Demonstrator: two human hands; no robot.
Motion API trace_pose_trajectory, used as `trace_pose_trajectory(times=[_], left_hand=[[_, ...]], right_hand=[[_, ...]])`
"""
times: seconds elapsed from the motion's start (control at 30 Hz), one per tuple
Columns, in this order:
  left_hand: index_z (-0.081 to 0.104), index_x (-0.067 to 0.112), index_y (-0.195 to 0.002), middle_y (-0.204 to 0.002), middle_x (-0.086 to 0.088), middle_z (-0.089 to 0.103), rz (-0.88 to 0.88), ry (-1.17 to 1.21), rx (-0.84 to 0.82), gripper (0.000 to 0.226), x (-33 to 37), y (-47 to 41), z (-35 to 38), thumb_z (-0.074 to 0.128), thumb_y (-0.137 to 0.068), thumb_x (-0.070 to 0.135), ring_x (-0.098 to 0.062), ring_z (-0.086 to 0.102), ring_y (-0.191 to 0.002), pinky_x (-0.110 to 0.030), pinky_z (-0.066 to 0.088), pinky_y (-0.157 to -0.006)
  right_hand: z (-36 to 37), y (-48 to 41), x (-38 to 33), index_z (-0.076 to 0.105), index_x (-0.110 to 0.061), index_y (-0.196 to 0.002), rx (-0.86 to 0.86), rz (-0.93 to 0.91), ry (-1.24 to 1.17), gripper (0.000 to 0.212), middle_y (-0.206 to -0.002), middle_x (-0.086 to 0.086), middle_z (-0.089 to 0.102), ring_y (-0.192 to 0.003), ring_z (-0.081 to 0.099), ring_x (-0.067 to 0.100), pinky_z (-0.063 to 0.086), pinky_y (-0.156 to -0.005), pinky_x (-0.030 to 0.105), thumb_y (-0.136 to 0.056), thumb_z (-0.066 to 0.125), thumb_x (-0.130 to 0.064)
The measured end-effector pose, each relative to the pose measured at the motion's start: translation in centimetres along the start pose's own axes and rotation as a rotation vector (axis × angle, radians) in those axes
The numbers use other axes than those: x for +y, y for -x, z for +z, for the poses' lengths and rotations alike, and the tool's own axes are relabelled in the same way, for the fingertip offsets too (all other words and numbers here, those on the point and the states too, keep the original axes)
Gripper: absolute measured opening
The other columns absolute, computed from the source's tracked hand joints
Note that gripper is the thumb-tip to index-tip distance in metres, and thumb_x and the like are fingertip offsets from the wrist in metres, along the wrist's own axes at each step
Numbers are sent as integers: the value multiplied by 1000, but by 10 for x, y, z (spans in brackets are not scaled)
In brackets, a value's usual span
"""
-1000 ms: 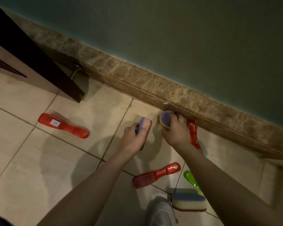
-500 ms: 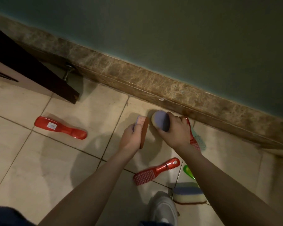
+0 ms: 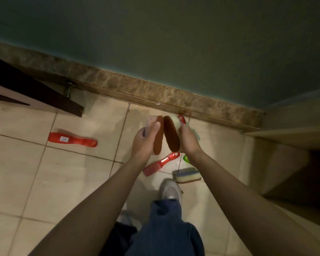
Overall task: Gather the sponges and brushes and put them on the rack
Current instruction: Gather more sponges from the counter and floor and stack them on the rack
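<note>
- L hand (image 3: 146, 143) curled round a brown-faced sponge (image 3: 158, 137), thumb across its pale edge. R hand (image 3: 189, 141) grasps a 2nd sponge (image 3: 171, 133), w/ a red handle tip (image 3: 181, 119) poking out on top.
- Both sponges held on edge above the floor, brown faces toward each other. Tops close; can't tell if touching.
- Edges: marble skirting (image 3: 118, 84) just beyond hands, dark door (image 3: 35, 93) corner at left, step (image 3: 284, 137) at right.
- Open tile (image 3: 35, 182) left of the arms.
- On floor: red brush (image 3: 72, 139) well left. Red bristle brush (image 3: 160, 164), green item (image 3: 186, 158) and striped sponge (image 3: 187, 175) below R wrist, near shoe (image 3: 171, 189).
</note>
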State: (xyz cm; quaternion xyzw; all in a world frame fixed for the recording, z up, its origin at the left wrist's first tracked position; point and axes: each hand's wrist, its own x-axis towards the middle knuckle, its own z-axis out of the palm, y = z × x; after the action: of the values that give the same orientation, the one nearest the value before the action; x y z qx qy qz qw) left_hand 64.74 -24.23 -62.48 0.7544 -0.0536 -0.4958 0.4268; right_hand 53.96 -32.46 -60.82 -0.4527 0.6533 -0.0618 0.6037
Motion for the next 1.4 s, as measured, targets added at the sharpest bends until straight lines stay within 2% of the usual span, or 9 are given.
trace_pose_trajectory(times=[0.1,0.2,0.33,0.5,0.63,0.77,0.9,1.17,1.4], left_hand=[[61,29,-93,-86,7,67,17,-53,-47,38,34,52,-9,58,-81,65,-6,66,-71,-11,45,-49],[63,27,-98,-89,4,69,41,-94,-103,43,70,101,-19,58,-81,66,-8,67,-78,-11,45,-52],[63,27,-90,-86,4,69,60,-133,-139,38,126,163,-26,59,-83,63,-11,67,-78,-18,47,-58],[60,26,-86,-81,5,65,95,-172,-159,32,193,238,-35,56,-87,57,-2,65,-60,-12,43,-44],[58,31,-88,-87,6,62,116,-224,-193,28,233,293,-50,51,-88,58,-13,62,-78,-26,45,-59],[58,32,-92,-88,6,61,150,-244,-229,24,268,344,-72,51,-89,54,-13,62,-78,-23,46,-55],[56,29,-94,-91,2,63,194,-255,-282,14,296,392,-88,58,-86,40,-12,62,-80,-23,48,-53],[48,24,-108,-98,1,59,341,-373,-411,36,327,478,-74,57,-80,44,-15,61,-84,-20,46,-47],[54,25,-97,-95,1,61,481,-411,-562,32,339,541,-15,53,-75,48,-17,60,-86,-31,50,-67]], right_hand=[[-22,56,-28,53,-19,-69,17,22,-1,32,-75,10,58,-82,62,36,53,-79,52,-76,32,-41],[-44,112,-54,63,-19,-87,-22,78,-40,39,-85,13,67,-76,68,28,55,-58,37,-84,42,-51],[-72,185,-99,57,-14,-115,1,92,-24,44,-102,11,67,-88,68,29,59,-66,40,-88,58,-49],[-101,273,-153,45,-19,-113,94,44,-36,33,-93,3,62,-87,67,27,59,-71,45,-87,62,-32],[-116,338,-183,43,-22,-115,101,2,-55,33,-95,-1,58,-88,63,21,60,-77,43,-90,60,-34],[-125,397,-204,48,-16,-124,116,-21,-115,41,-105,7,61,-96,63,25,58,-84,46,-89,61,-33],[-135,450,-220,48,-14,-126,131,-82,-117,43,-104,6,59,-92,61,21,56,-73,33,-91,60,-34],[-186,540,-221,54,-14,-115,269,-137,-161,27,-97,5,59,-89,61,21,56,-70,32,-92,56,-29],[-254,598,-202,58,-9,-113,482,-162,-279,27,-96,7,60,-86,61,23,52,-71,35,-90,53,-22]])
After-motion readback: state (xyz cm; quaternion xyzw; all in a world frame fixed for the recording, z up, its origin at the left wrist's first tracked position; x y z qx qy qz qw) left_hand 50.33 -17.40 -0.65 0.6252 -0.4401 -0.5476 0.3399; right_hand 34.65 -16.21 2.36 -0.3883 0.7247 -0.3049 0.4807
